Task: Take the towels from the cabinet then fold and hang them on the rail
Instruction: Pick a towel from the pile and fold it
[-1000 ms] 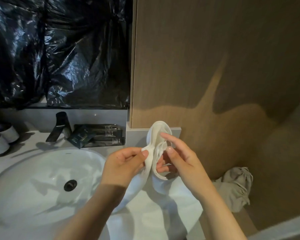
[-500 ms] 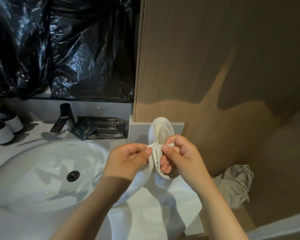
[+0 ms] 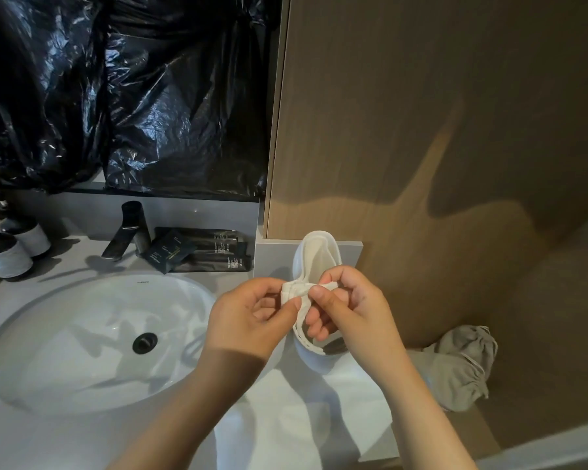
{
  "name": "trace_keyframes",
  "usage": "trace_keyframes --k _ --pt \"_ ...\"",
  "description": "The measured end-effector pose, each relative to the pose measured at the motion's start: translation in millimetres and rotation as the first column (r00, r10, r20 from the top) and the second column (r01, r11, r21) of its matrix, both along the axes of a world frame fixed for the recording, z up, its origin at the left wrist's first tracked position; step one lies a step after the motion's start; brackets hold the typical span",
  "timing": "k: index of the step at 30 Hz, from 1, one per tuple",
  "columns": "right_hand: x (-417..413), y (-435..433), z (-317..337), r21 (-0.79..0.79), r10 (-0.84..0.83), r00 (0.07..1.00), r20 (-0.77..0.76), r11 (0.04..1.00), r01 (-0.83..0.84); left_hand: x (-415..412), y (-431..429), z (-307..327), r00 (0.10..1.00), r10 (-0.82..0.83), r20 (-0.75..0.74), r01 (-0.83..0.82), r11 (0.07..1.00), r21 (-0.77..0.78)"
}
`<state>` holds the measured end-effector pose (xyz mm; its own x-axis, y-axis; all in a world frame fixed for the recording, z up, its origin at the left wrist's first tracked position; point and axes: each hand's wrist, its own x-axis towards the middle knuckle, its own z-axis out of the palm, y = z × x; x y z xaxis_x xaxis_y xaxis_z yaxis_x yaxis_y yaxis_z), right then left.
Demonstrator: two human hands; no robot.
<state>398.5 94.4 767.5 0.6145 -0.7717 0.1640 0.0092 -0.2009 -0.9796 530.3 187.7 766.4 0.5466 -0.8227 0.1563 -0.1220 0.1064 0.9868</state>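
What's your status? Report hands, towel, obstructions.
Hands: left hand, right hand both pinching white towel. Towel bunched, beside sink. No rail in view; grey cloth off to the right.

We see a towel (image 3: 317, 257) of soft white cloth, matt, with a stitched hem. The sheeting (image 3: 150, 96) is black plastic, glossy and heavily crinkled. The wall panel (image 3: 421, 113) looks like wood, matt, with a fine grain. We take the sink (image 3: 65, 368) for glazed white ceramic, smooth and shiny; the tabletop (image 3: 21, 442) is pale, smooth and duller. The faucet (image 3: 131, 228) looks like dark matt metal. The crumpled rag (image 3: 462, 364) is grey cloth.
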Motion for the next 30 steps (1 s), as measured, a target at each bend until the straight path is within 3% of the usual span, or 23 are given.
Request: trace_keyframes --k 2,4,8,12,19,24,30 --pt "-4.2 -2.5 2.8 -0.025 0.032 0.998 -0.061 0.999 -0.034 1.8 0.6 -1.2 0.998 0.025 0.050 -0.025 1.000 0.002" --pt "-13.6 -11.5 8.3 -0.124 0.053 0.974 -0.220 0.989 -0.082 4.7 0.7 -0.8 0.998 0.040 0.058 -0.039 0.999 -0.014" --pt "-36.6 -37.9 23.8 -0.380 -0.054 0.823 -0.565 0.903 -0.202 19.0 -0.6 7.4 0.985 0.086 0.147 -0.082 0.996 -0.027" --pt "-48.5 -57.9 41.7 -0.546 -0.183 0.700 -0.691 0.767 -0.338 38.0 -5.1 29.1 0.952 0.100 0.290 -0.078 0.993 -0.088" --pt "-47.0 -77.3 67.5 -0.668 -0.284 0.657 -0.699 0.586 -0.458 60.2 -18.6 64.0 0.868 0.175 0.465 -0.108 0.980 -0.168" --pt "-35.1 -83.3 98.7 -0.796 -0.402 0.727 -0.557 0.509 -0.328 83.6 -26.9 85.2 0.848 0.214 0.484 -0.108 0.965 -0.237" --pt "-25.1 -82.2 152.1 -0.903 -0.454 0.832 -0.319 0.413 -0.120 107.6 -34.1 109.5 0.899 0.217 0.380 -0.077 0.934 -0.349"
